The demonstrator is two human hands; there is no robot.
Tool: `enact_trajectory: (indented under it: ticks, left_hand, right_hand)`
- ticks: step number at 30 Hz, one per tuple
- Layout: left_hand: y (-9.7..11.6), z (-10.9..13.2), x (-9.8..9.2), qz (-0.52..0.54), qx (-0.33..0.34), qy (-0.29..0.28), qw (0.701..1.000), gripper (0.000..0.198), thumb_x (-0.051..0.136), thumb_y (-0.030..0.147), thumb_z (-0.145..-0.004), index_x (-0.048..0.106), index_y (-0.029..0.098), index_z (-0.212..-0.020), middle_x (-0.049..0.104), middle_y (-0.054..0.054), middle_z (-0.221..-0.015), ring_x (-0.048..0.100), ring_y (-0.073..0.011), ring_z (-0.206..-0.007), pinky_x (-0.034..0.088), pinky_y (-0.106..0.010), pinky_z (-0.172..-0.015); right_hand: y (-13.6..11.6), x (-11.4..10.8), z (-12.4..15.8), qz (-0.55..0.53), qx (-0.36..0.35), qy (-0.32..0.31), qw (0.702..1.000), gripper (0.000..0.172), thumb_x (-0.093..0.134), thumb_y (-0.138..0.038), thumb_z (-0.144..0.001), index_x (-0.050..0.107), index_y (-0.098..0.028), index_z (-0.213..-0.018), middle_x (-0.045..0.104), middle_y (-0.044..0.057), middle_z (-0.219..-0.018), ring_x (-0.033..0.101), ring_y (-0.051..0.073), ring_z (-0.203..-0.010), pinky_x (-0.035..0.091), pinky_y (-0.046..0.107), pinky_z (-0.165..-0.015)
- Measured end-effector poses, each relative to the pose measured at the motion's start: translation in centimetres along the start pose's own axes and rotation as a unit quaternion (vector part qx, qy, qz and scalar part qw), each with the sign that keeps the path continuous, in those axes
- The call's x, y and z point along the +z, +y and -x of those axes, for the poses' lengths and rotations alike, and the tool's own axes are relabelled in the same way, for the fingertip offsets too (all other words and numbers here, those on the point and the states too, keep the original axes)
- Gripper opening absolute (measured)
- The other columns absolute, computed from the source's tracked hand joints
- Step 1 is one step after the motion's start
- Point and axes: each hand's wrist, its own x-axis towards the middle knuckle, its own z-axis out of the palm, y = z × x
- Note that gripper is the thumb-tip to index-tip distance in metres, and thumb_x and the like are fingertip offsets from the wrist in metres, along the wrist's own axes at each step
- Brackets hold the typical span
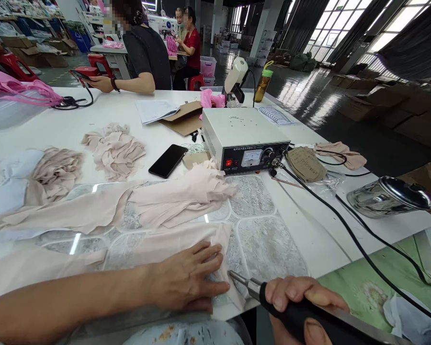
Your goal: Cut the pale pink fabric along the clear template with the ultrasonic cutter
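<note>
My left hand [192,278] lies flat with its fingers spread, pressing a pale beige fabric piece [183,237] onto the marble-patterned mat [273,244]. The fabric's right end shows a folded-looking strip. In my right hand [301,302] is a black-handled ultrasonic spot welder handpiece [249,287]. Its metal tip is at the right edge of the fabric, close to my left fingers; I cannot tell whether it touches. Just beyond lies a layered stack of beige fabric pieces [181,196], with a long beige piece [72,215] to its left.
The welder's control box [247,139] stands behind the mat, with a black cable [330,211] running along the right. A phone [167,160], beige fabric heaps [117,151] and a glass jar [386,196] lie around. Across the table, a person [147,52] holds a dark object.
</note>
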Motion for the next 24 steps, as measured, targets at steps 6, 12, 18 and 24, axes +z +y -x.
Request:
enact_trajectory:
  ticks: [6,12,18,24]
  left_hand:
    - [0.0,0.1,0.0,0.000,-0.005,-0.009,1.000,0.037,0.060,0.048,-0.095,0.063,0.024,-0.123,0.060,-0.016,-0.122,0.050,-0.0359,-0.124,0.038,-0.048,-0.104]
    - [0.0,0.2,0.0,0.002,-0.002,-0.011,1.000,0.037,0.056,0.047,-0.097,0.063,0.023,-0.123,0.060,-0.017,-0.122,0.050,-0.0371,-0.124,0.038,-0.050,-0.103]
    - [0.0,0.2,0.0,0.003,0.000,-0.017,1.000,0.037,0.056,0.047,-0.097,0.062,0.023,-0.125,0.059,-0.016,-0.124,0.051,-0.0371,-0.123,0.038,-0.050,-0.103]
    - [0.0,0.1,-0.1,-0.002,-0.001,-0.014,1.000,0.037,0.055,0.049,-0.097,0.063,0.024,-0.123,0.059,-0.016,-0.124,0.052,-0.0366,-0.123,0.038,-0.049,-0.103]
  right_hand:
    - [0.4,-0.1,0.1,0.006,0.003,-0.011,1.000,0.006,0.054,-0.032,-0.087,0.051,-0.027,-0.087,0.045,-0.003,-0.074,0.048,0.013,-0.054,0.048,0.031,-0.048]
    - [-0.2,0.9,-0.4,0.003,-0.014,-0.002,1.000,0.007,0.056,-0.030,-0.086,0.051,-0.025,-0.085,0.047,-0.004,-0.070,0.047,0.012,-0.050,0.048,0.028,-0.044]
    - [-0.6,1.5,-0.8,-0.004,-0.028,-0.009,1.000,0.008,0.058,-0.029,-0.087,0.052,-0.024,-0.085,0.048,-0.004,-0.069,0.047,0.011,-0.049,0.048,0.027,-0.044]
    - [-0.2,1.4,-0.7,-0.011,-0.025,-0.014,1.000,0.008,0.058,-0.031,-0.088,0.053,-0.025,-0.088,0.048,-0.003,-0.072,0.048,0.012,-0.052,0.050,0.028,-0.046]
